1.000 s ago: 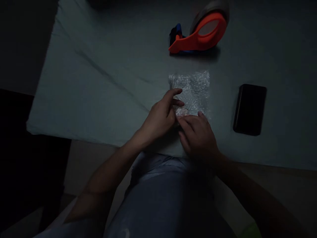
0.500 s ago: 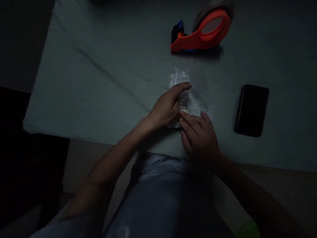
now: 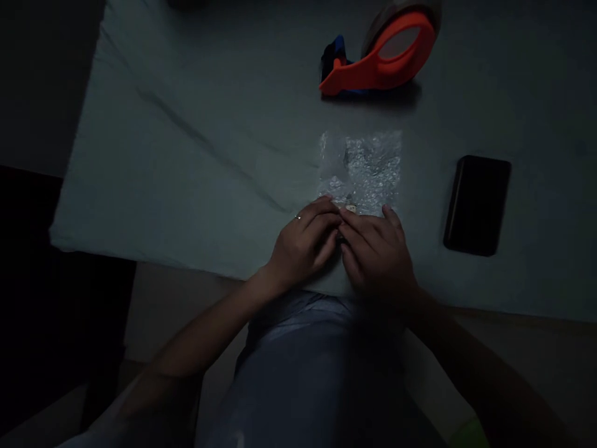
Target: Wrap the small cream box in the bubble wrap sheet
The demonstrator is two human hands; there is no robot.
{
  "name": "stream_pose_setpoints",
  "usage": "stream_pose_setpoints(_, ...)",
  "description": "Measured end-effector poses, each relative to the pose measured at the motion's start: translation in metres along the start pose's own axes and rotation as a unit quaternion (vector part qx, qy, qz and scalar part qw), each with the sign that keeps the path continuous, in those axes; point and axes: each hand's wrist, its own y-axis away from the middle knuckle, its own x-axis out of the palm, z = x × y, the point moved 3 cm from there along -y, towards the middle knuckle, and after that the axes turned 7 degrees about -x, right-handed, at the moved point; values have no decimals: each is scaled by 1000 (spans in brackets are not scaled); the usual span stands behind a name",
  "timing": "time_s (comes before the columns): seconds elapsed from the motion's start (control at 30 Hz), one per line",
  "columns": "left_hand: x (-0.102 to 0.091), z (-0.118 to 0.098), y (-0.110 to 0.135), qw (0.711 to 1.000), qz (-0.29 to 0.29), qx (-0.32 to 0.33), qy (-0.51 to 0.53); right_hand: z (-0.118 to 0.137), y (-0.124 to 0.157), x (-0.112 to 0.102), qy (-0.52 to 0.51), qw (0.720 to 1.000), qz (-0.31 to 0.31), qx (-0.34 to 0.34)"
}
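Note:
A sheet of clear bubble wrap lies flat on the cloth-covered table. At its near edge is a small pale object, mostly hidden by fingers, so its kind cannot be made out. My left hand, with a ring on one finger, is closed, its curled fingertips gripping the wrap's near left edge. Opposite it, my right hand pinches the near edge beside the pale object, fingertips nearly meeting those of the left. A bit of something dark shows between the two hands.
An orange and blue tape dispenser with a roll of tape stands beyond the wrap. To the right lies a black rectangular case-like object. The table's near edge runs just in front of my body. The scene is dim.
My left hand has drawn back toward me from across the wrap and curled its fingers at the near edge. More of the wrap is uncovered and lies flatter. The right hand has barely moved.

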Motion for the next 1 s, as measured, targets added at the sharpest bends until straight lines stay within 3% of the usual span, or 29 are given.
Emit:
stream_pose_setpoints(0.1, 4, 4, 2, 1000, 12, 17, -13, -5, 4, -7, -46, 998, 3, 36)
stream_pose_setpoints(0.2, 4, 6, 1, 999, 26, 28, -24, -21, 18, -19, -54, 986, -74, 140)
stream_pose_setpoints(0.27, 4, 6, 2, 999, 32, 33, -27, -34, 33, -21, -53, 961, -117, 246)
stream_pose_setpoints(0.33, 4, 6, 3, 999, 31, 33, -27, -43, 46, -12, -111, 927, -110, 340)
stream_pose_setpoints(0.4, 4, 5, 3, 999, 26, 27, -26, -45, 50, -1, -183, 897, -100, 390)
stream_pose_setpoints(0.6, 4, 0, 3, 999, 17, 41, -29, -28, 20, 3, -237, 867, -194, 394)
stream_pose_setpoints(0.7, 5, -4, 7, 999, 15, 41, -26, -14, 7, 1, -258, 864, -192, 388)
stream_pose_setpoints(0.83, 8, -9, 10, 998, 25, 37, -32, 3, 0, -1, -209, 895, -157, 363)
stream_pose_setpoints(1.0, 9, -6, 10, 1000, -17, 6, 14, 17, -6, -10, -130, 950, -106, 264)
